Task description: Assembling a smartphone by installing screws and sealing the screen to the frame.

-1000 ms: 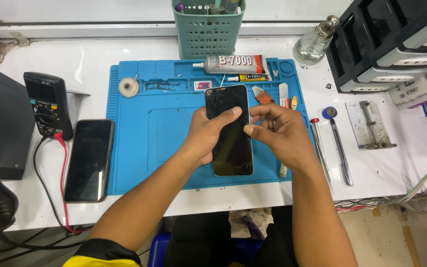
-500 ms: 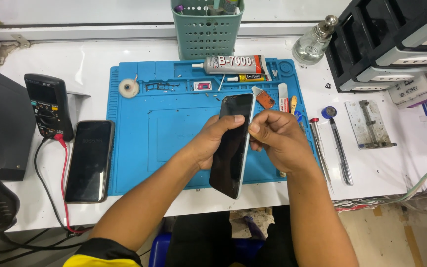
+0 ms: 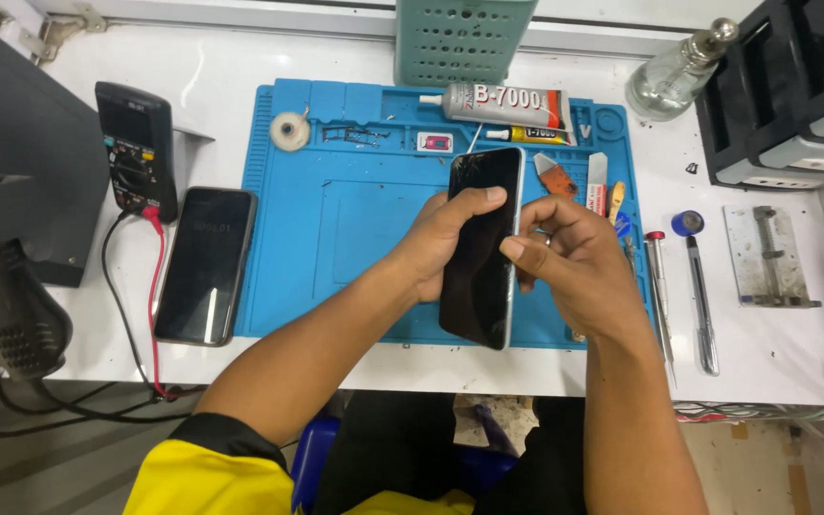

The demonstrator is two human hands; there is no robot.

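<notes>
Black glass-fronted smartphone (image 3: pixel 482 250) tilted on edge above blue silicone mat (image 3: pixel 336 219) | left hand (image 3: pixel 441 243) fingers wrapped round it | right hand (image 3: pixel 574 262) fingers pinching 3 o'clock edge | second dark phone (image 3: pixel 204 264) flat on white worktop (image 3: pixel 774 343), 9 o'clock.

The person is wearing a yellow short-sleeved top (image 3: pixel 193 477) with black sleeve trim, leaving both forearms bare, and a ring (image 3: pixel 546 241) on the right hand (image 3: pixel 574 267).
</notes>
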